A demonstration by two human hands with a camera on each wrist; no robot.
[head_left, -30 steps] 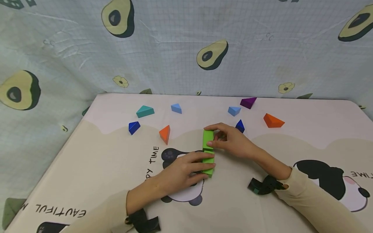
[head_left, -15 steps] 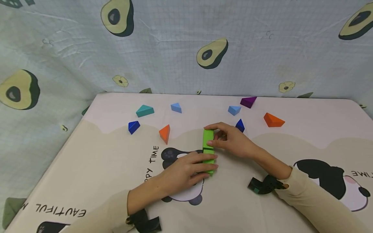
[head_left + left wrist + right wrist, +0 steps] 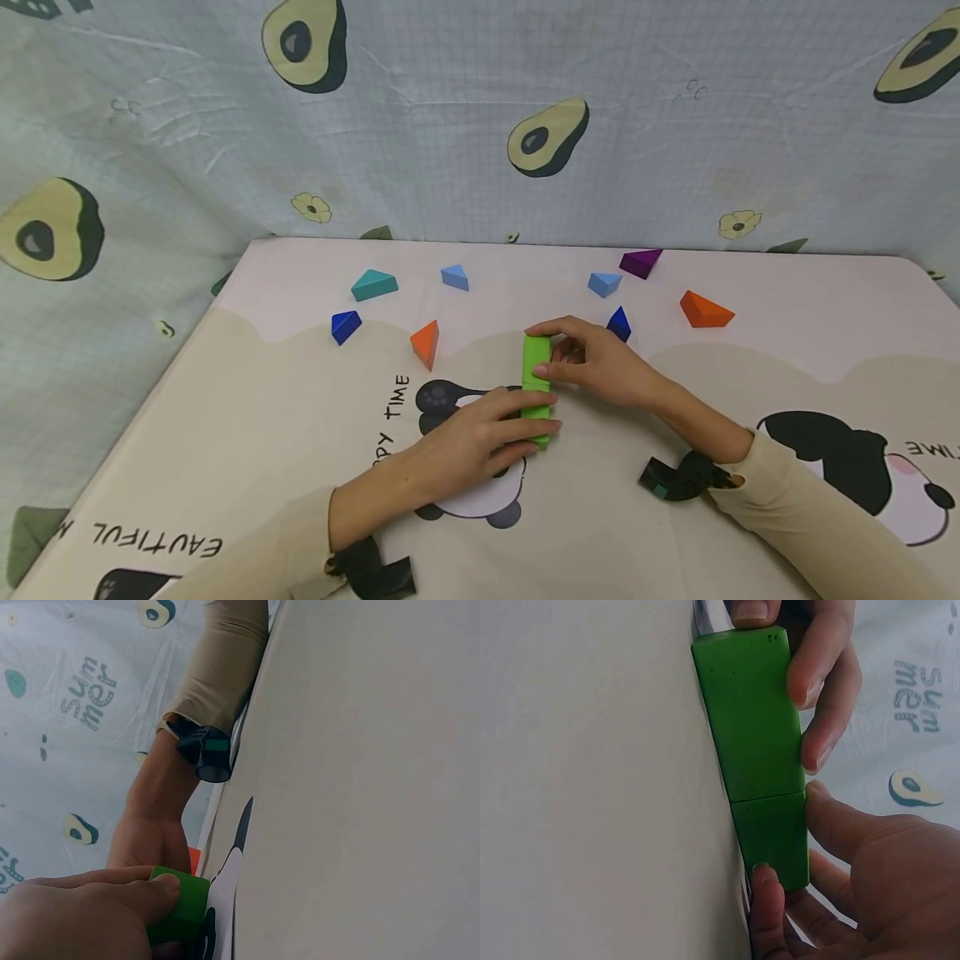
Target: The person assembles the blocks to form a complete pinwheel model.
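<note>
Two bright green blocks stand end to end on the tablecloth in the head view, their facing ends touching. My left hand lies over the near green block; in the right wrist view its thumb is on the block's end and its fingertips reach over the upper edge. The far green block is held by my right hand, with the index finger at its far end and the thumb on its near side. Part of the near block is hidden under the left fingers in the head view.
Small wedge-shaped blocks lie behind the hands: teal, orange and dark blue on the left, among others. To the right are purple and orange pieces. A printed curtain hangs behind the table.
The near green block has slid slightly away from me, and the dark gap between the two blocks has closed. My right hand and the far block look unmoved.
</note>
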